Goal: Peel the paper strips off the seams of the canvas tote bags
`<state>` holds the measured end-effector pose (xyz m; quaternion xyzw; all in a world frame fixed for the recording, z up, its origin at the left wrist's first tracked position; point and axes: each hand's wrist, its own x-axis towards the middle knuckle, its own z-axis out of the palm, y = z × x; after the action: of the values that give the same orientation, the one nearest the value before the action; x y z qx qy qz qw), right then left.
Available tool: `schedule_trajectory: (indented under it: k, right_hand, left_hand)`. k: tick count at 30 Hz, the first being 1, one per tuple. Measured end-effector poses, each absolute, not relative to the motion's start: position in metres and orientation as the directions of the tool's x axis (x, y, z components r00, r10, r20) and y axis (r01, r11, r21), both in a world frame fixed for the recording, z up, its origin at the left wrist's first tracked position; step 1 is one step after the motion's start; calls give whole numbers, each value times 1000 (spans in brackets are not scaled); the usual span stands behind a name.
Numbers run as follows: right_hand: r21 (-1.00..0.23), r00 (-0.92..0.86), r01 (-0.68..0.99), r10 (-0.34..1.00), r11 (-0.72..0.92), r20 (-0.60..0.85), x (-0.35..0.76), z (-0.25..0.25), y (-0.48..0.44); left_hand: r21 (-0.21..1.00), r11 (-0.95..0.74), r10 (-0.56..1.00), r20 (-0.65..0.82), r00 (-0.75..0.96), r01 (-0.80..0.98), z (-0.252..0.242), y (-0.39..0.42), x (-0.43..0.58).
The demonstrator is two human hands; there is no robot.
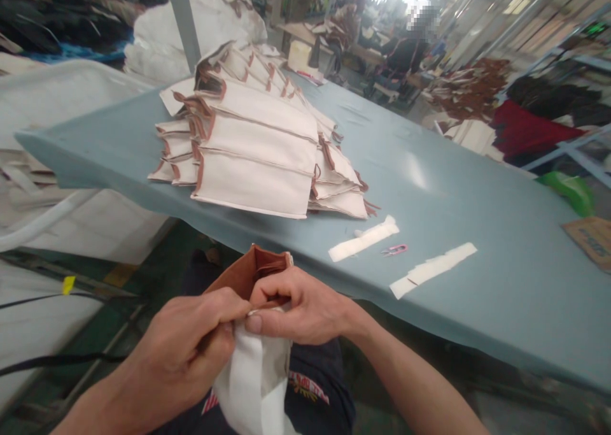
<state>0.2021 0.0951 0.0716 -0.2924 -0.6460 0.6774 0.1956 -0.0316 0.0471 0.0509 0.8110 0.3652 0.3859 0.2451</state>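
Note:
Over my lap I hold a cream canvas bag with a brown lining (pixel 252 358). My left hand (pixel 191 346) is closed in a pinch on its top edge. My right hand (pixel 296 304) grips the same edge from the other side, fingers curled over the brown opening; the two thumbs nearly touch. The bag hangs down between my forearms. On the grey-blue table (pixel 453 186) ahead lies a stack of similar cream bags with brown trim (pixel 252 142).
Two white fabric strips (pixel 363 239) (pixel 432 269) and small pink thread snips (pixel 395 249) lie near the table's front edge. A cardboard piece (pixel 592 239) sits at the right. Another person (pixel 405 46) works at a far table. White sacks and fabric piles stand on the left.

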Motion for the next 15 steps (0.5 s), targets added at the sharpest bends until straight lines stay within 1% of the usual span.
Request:
schedule_trajectory:
  k: [3, 5, 7, 11, 15]
  right_hand:
    - [-955, -764, 62, 602, -289, -231, 200, 62, 93]
    - [-915, -761, 11, 591, -403, -269, 199, 57, 89]
    - [-877, -747, -55, 602, -477, -281, 195, 53, 84]
    - [-837, -679, -183, 682, -515, -271, 182, 44, 70]
    - [-837, -622, -215, 731, -503, -280, 176, 39, 64]
  left_hand:
    - [547, -771, 634, 611, 474, 326, 46, 53, -33]
    - [463, -839, 543, 672, 504, 287, 39, 55, -36]
    - [422, -868, 495, 708, 504, 260, 31, 57, -38]
    - [424, -870, 492, 742, 455, 250, 21, 60, -39]
    - [475, -840, 542, 729, 418, 262, 23, 59, -35]
